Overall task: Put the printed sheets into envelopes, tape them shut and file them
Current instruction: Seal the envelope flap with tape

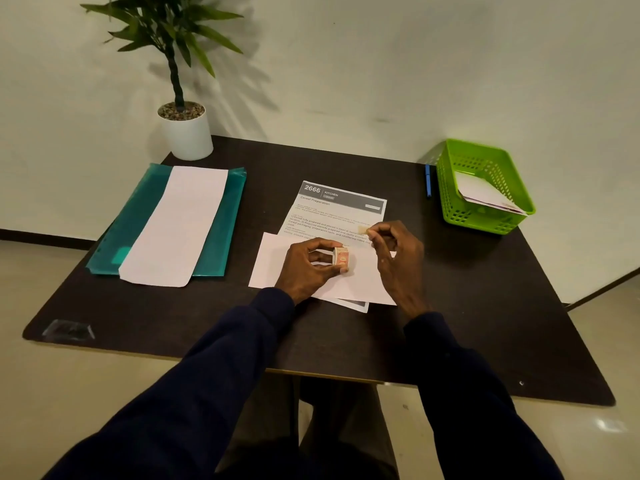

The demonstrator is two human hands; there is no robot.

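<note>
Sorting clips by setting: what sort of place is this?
Likely an office desk: a dark table with a printed sheet, a teal plastic folder, a green basket and a potted plant.

A white envelope point(277, 261) lay flat across the printed sheet point(332, 213) headed 2666; a tape roll point(341, 259) stood upright over it, a short tape strip point(362, 230) nearby.

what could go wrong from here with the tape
1. The tape strip pinched by the right hand hovers over the printed sheet, not the envelope. It could stick to the sheet or curl onto the fingers.
2. The left hand grips the tape roll, so neither hand seems to pin the envelope. It lies loose on the paper and may slide when the tape is pressed on.
</note>
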